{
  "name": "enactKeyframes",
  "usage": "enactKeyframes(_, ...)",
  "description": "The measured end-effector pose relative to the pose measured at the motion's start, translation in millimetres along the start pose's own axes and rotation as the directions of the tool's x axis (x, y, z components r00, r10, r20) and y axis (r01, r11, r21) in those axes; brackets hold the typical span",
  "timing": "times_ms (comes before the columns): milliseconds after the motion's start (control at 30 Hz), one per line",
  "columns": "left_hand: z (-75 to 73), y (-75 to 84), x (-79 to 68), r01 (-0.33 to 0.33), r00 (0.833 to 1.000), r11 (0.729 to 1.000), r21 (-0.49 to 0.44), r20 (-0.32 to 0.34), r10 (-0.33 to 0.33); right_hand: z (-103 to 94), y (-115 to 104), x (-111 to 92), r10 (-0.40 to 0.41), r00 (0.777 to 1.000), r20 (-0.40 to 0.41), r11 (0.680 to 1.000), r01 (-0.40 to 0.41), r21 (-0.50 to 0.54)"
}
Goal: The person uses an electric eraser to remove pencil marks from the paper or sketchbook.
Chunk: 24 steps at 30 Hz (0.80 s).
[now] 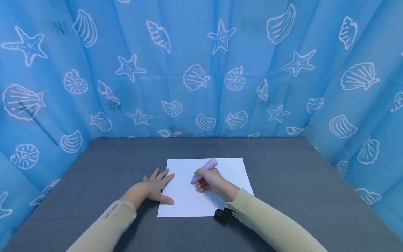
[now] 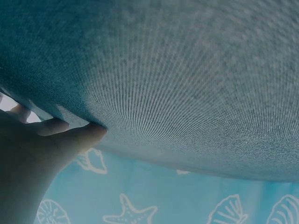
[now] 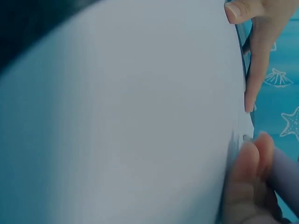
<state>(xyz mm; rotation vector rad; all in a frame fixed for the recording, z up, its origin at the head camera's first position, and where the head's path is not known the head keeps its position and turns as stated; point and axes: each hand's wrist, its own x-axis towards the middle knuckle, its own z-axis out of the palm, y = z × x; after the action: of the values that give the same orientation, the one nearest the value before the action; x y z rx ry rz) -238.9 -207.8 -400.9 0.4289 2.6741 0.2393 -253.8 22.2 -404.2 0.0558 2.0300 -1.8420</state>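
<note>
A white sheet of paper (image 1: pixel 193 206) lies on the dark grey tabletop. My right hand (image 1: pixel 215 180) grips a thick lilac pen (image 1: pixel 210 163), its tip down at the paper near the middle. By that tip runs a short faint line (image 1: pixel 185 186). In the right wrist view, the fingertips (image 3: pixel 245 161) close round the pen (image 3: pixel 284 179) and hide part of it. My left hand (image 1: pixel 154 188) rests with fingers spread at the sheet's left edge, thumb and fingertips over the paper. The left wrist view shows this hand (image 2: pixel 28 154) from the side.
The grey tabletop (image 1: pixel 292 168) reaches out on all sides of the sheet. A blue curtain (image 1: pixel 201 101) with white shells and starfish hangs behind and at both sides. Under the right wrist sits a small black camera (image 1: pixel 223 215), close to the paper's front edge.
</note>
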Motion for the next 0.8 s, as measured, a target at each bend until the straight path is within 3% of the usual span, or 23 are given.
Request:
enactKeyframes(333,-0.7,-1.1,2.1,0.012,1.000,1.000,0.005,-0.003,-0.012,8.2,-1.1,2.6,-0.016,0.996,-0.091,0.999,0.018,0.027)
enactKeyframes(533,-0.4,-1.7,0.0,0.019,1.000,1.000,0.006,0.007,-0.019,9.0,-1.2,4.2,0.020,0.998,-0.061,0.998,-0.023,-0.054)
enactKeyframes(800,-0.9,0.1,-2.6,0.010,1.000,1.000,-0.004,0.004,-0.010,8.9,-1.2,3.5,0.018,0.996,-0.083,0.997,-0.023,-0.068)
